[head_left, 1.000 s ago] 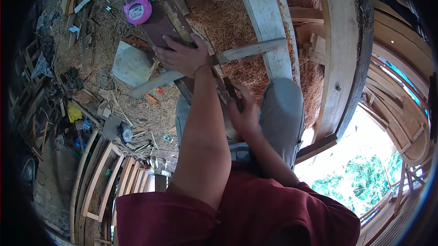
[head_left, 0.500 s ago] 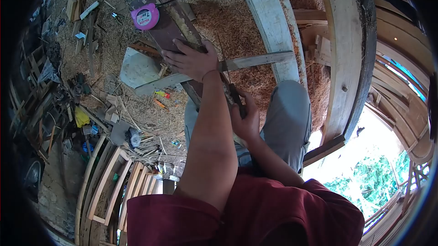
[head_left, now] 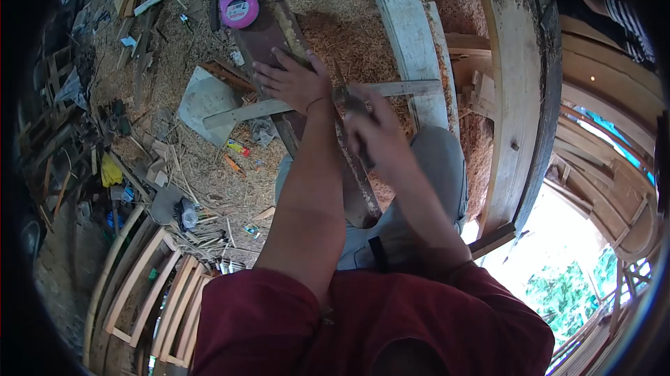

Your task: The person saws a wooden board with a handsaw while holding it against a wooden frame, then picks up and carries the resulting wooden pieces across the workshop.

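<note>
My left hand (head_left: pixel 296 86) lies flat with fingers spread on a dark brown plank (head_left: pixel 262 41), over a narrow grey wooden strip (head_left: pixel 255 111) that crosses it. The strip's right part passes over a pale, weathered timber. Just right of the plank, my right hand (head_left: pixel 377 128) is wrapped round the dark handle of what looks like a handsaw (head_left: pixel 338 72). Its thin blade points away from me, seen nearly edge-on beside the strip; motion blurs the hand and handle. A pink tape measure (head_left: pixel 239 10) rests at the plank's far end.
Wood shavings (head_left: pixel 342 27) cover the ground. A whitish flat sheet (head_left: pixel 206 104) lies left of the plank, near scraps. The weathered timber (head_left: pixel 401 20) and a large curved beam (head_left: pixel 506 90) stand at right. Slatted wooden frames (head_left: pixel 143 289) are lower left. Another person's striped clothing (head_left: pixel 628 24) shows upper right.
My right hand has moved up and away from me along the plank, bringing the handle closer to the strip. My left hand stays pressed on the strip and plank. The view has shifted slightly.
</note>
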Action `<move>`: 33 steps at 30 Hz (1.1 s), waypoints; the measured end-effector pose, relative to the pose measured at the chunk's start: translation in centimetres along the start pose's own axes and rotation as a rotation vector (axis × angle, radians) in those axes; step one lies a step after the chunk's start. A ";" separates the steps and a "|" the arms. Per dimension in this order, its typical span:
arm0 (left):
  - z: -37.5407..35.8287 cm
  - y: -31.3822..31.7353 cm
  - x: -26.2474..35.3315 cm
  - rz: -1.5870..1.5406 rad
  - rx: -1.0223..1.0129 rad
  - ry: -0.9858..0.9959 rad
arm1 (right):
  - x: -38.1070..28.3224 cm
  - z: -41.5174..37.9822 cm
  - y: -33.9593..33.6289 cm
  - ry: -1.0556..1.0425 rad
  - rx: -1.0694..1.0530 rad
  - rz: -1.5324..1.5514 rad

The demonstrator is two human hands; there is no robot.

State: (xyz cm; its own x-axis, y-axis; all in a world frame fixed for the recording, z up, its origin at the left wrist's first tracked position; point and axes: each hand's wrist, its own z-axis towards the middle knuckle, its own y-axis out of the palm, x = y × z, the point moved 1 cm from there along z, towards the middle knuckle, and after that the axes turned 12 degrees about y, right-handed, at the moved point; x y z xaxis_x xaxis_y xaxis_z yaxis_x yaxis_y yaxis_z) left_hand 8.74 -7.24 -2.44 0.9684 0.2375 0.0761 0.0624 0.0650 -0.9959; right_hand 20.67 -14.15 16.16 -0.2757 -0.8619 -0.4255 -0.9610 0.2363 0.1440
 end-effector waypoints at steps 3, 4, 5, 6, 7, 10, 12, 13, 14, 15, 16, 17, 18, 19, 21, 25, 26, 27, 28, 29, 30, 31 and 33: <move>0.0 0.0 -0.1 -0.030 0.033 -0.005 | -6.1 4.4 -0.7 0.019 -0.105 -0.002; -0.1 -0.2 -0.1 -0.037 0.026 -0.002 | -7.6 6.0 -0.5 0.063 -0.116 0.022; -0.1 -0.4 0.1 -0.046 0.018 0.005 | -9.0 7.6 -0.2 0.106 -0.124 0.050; -0.1 -0.5 0.2 -0.061 0.008 -0.008 | -10.1 8.2 0.2 0.147 -0.130 0.077; -0.1 -0.5 0.2 -0.077 -0.002 -0.022 | -10.6 8.0 0.8 0.147 -0.119 0.047; 0.1 -0.3 0.2 -0.107 -0.008 -0.044 | -8.3 5.5 1.5 0.038 -0.104 -0.006; -0.1 -0.4 0.0 -0.104 0.006 -0.043 | -5.1 2.7 1.1 -0.013 -0.048 0.036; -0.1 -0.5 0.0 -0.094 0.021 -0.038 | -3.4 1.3 0.5 -0.009 -0.015 0.051; 0.0 -0.5 0.1 -0.085 0.040 -0.032 | -1.2 0.2 -0.1 -0.086 0.002 0.013; 0.1 -0.6 0.2 -0.084 0.035 -0.037 | 1.1 -0.6 -0.5 -0.166 0.018 -0.024; 0.2 -0.7 0.3 -0.083 0.031 -0.041 | 3.6 -1.2 -0.9 -0.232 0.052 -0.063; 0.1 -0.7 0.3 -0.080 0.024 -0.044 | 5.4 -2.3 -1.1 -0.294 0.087 -0.100; 0.2 -0.7 0.3 -0.082 0.013 -0.047 | 6.4 -3.9 -0.9 -0.335 0.096 -0.064; 0.2 -0.7 0.3 -0.082 0.001 -0.051 | 7.4 -5.5 -0.6 -0.374 0.104 -0.027; 0.0 -1.0 0.4 -0.080 -0.032 -0.051 | 7.3 -6.5 -0.9 -0.417 0.145 -0.009; 0.1 -1.1 0.4 -0.062 -0.070 -0.031 | 4.3 -4.2 -3.2 -0.496 0.273 -0.207; 0.0 -0.9 0.3 -0.049 -0.070 -0.030 | 3.4 -2.5 -3.6 -0.524 0.299 -0.289; 0.0 -0.8 0.3 -0.054 -0.061 -0.032 | 3.2 -1.0 -3.9 -0.584 0.322 -0.286; 0.0 -0.8 0.3 -0.058 -0.052 -0.030 | 3.6 0.6 -4.2 -0.642 0.347 -0.278; 0.0 -0.7 0.2 -0.058 -0.047 -0.024 | 4.2 1.8 -4.3 -0.696 0.375 -0.266; 0.1 -0.6 0.3 -0.065 -0.034 -0.022 | 4.9 2.5 -4.3 -0.690 0.377 -0.260; 0.0 -0.6 0.2 -0.071 -0.024 -0.018 | 5.7 3.0 -4.4 -0.682 0.381 -0.253; 0.1 -0.3 0.0 -0.077 0.000 -0.008 | 6.7 3.5 -4.3 -0.703 0.393 -0.246</move>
State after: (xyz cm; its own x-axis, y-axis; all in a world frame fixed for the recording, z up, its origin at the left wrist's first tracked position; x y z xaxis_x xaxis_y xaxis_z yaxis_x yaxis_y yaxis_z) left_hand 8.70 -7.16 -2.12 0.9589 0.2391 0.1528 0.1365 0.0835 -0.9871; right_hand 22.85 -19.34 9.52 0.1178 -0.4602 -0.8800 -0.8978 0.3294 -0.2924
